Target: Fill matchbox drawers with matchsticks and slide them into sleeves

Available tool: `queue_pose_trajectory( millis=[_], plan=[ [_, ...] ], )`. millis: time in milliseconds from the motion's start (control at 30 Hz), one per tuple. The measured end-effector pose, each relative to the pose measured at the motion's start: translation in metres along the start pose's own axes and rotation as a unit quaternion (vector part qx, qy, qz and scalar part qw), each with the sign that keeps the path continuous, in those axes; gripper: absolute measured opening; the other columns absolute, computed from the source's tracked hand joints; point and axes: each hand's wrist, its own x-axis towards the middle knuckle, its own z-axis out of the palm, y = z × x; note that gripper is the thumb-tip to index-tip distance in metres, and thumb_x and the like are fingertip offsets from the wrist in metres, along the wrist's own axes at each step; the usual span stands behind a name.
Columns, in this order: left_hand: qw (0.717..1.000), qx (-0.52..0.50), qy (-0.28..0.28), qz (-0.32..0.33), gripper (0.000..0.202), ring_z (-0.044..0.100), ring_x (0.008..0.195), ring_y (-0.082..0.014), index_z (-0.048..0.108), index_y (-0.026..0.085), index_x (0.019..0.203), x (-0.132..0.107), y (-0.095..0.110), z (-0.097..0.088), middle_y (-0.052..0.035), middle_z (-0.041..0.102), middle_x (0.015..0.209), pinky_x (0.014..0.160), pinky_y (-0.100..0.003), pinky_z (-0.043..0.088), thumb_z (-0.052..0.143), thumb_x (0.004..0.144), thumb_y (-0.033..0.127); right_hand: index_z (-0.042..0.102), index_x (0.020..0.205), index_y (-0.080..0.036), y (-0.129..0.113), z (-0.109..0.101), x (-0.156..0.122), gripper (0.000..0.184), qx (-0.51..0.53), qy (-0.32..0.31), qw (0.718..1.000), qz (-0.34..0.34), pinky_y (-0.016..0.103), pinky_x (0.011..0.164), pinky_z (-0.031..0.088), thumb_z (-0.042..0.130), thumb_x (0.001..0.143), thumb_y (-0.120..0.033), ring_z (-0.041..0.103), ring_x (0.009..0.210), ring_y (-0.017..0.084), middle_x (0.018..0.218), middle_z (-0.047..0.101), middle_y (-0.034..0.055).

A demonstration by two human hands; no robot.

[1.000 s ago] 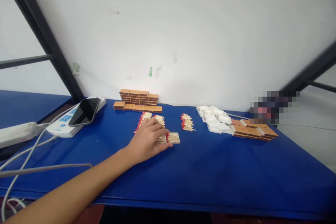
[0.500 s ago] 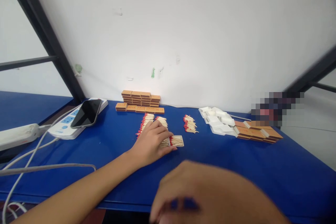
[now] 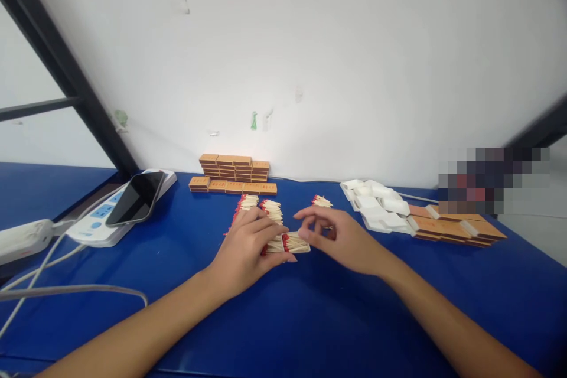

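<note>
left hand [image 3: 248,248]: bare, slim fingers, short nails, left of the match tray [image 3: 297,243]
right hand [image 3: 342,237]: bare, slim fingers, right of it
forearms [image 3: 155,319]: both bare throughout

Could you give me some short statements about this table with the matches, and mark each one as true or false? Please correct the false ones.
1. The left hand lies on loose matches on the blue table. True.
2. The phone lies directly on the table top. False: the phone rests on a white power strip.
3. The right hand has its fingertips at a small tray filled with matches. True.
4. The stacked matchboxes stand at the near edge of the table. False: the matchboxes are stacked at the far side, by the wall.
5. The white trays lie to the left of both hands. False: the white trays lie to the right.
</note>
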Motion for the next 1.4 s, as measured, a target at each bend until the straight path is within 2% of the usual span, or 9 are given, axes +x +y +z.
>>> queue_pose_trajectory(
  millis=[133, 233, 433, 633, 833, 1067, 1167, 1300, 1400],
  plan=[
    [1.0, -0.025, -0.009, 0.012, 0.053, 0.052, 0.097, -0.0234, 0.068, 0.015, 0.12, 0.002, 0.003, 0.001, -0.0028, 0.066, 0.108, 0.091, -0.037, 0.043, 0.099, 0.079, 0.024, 0.076, 0.105, -0.026, -0.011, 0.016, -0.003, 0.024, -0.011, -0.024, 1.0, -0.002, 0.03, 0.066, 0.046, 0.065, 0.096, -0.046, 0.057, 0.071, 0.015, 0.088, 0.072, 0.0008],
    [1.0, -0.025, -0.008, 0.015, 0.052, 0.052, 0.098, -0.024, 0.068, 0.015, 0.121, 0.003, 0.003, 0.001, -0.0031, 0.066, 0.107, 0.092, -0.038, 0.043, 0.099, 0.08, 0.023, 0.076, 0.098, -0.025, -0.011, 0.018, -0.003, 0.024, -0.001, -0.028, 1.0, 0.0, 0.03, 0.066, 0.044, 0.062, 0.098, -0.044, 0.056, 0.07, 0.015, 0.086, 0.073, 0.0004],
    [1.0, -0.014, 0.005, 0.011, 0.053, 0.052, 0.1, -0.0236, 0.067, 0.015, 0.12, 0.003, 0.003, 0.001, -0.002, 0.066, 0.108, 0.094, -0.037, 0.042, 0.1, 0.078, 0.019, 0.075, 0.107, -0.025, -0.005, 0.012, -0.004, 0.033, 0.019, -0.026, 0.999, 0.003, 0.031, 0.068, 0.045, 0.056, 0.101, -0.052, 0.059, 0.072, 0.016, 0.088, 0.074, 0.0013],
    [1.0, -0.01, 0.009, 0.005, 0.055, 0.052, 0.099, -0.0235, 0.067, 0.016, 0.121, 0.003, 0.003, 0.0, -0.0016, 0.067, 0.108, 0.093, -0.037, 0.042, 0.1, 0.078, 0.017, 0.074, 0.109, -0.026, -0.003, 0.008, -0.005, 0.028, 0.004, 0.002, 1.0, 0.011, 0.031, 0.069, 0.047, 0.061, 0.099, -0.048, 0.059, 0.072, 0.016, 0.087, 0.074, 0.0007],
    [1.0, -0.008, 0.004, 0.008, 0.05, 0.053, 0.099, -0.0243, 0.068, 0.017, 0.119, 0.003, 0.003, 0.001, -0.0021, 0.067, 0.109, 0.094, -0.038, 0.042, 0.099, 0.08, 0.019, 0.075, 0.104, -0.026, -0.006, 0.006, -0.007, 0.026, -0.03, -0.003, 1.0, -0.006, 0.032, 0.069, 0.047, 0.06, 0.099, -0.046, 0.06, 0.072, 0.016, 0.091, 0.074, 0.0017],
    [1.0, -0.015, -0.005, 0.008, 0.049, 0.053, 0.102, -0.025, 0.068, 0.017, 0.12, 0.002, 0.003, 0.001, -0.0031, 0.066, 0.11, 0.096, -0.039, 0.043, 0.098, 0.082, 0.021, 0.075, 0.107, -0.026, -0.01, 0.007, -0.009, 0.027, -0.05, -0.009, 0.999, 0.003, 0.031, 0.064, 0.046, 0.067, 0.094, -0.048, 0.058, 0.065, 0.015, 0.075, 0.067, -0.0007],
    [1.0, -0.011, -0.007, 0.003, 0.048, 0.054, 0.102, -0.0253, 0.068, 0.017, 0.122, 0.002, 0.002, 0.001, -0.0034, 0.066, 0.109, 0.095, -0.039, 0.043, 0.097, 0.083, 0.021, 0.075, 0.108, -0.025, -0.004, -0.001, -0.006, 0.032, -0.056, 0.015, 0.998, 0.004, 0.031, 0.064, 0.047, 0.063, 0.095, -0.053, 0.06, 0.068, 0.017, 0.08, 0.07, 0.0013],
    [1.0, 0.004, 0.004, -0.004, 0.044, 0.054, 0.101, -0.0253, 0.069, 0.016, 0.121, 0.002, 0.001, 0.002, -0.0032, 0.066, 0.105, 0.094, -0.04, 0.044, 0.095, 0.085, 0.02, 0.072, 0.093, -0.022, 0.018, -0.031, 0.001, 0.028, -0.166, 0.12, 0.979, -0.012, 0.035, 0.068, 0.046, 0.056, 0.098, -0.045, 0.06, 0.072, 0.02, 0.088, 0.073, 0.0057],
    [1.0, 0.004, 0.001, -0.006, 0.042, 0.054, 0.102, -0.0255, 0.07, 0.016, 0.122, 0.001, 0.001, 0.002, -0.0036, 0.066, 0.106, 0.095, -0.04, 0.044, 0.093, 0.087, 0.019, 0.07, 0.083, -0.022, 0.034, -0.053, 0.005, 0.023, -0.264, 0.11, 0.958, 0.002, 0.035, 0.066, 0.042, 0.058, 0.094, -0.038, 0.059, 0.071, 0.021, 0.081, 0.07, 0.0058]
  ],
)
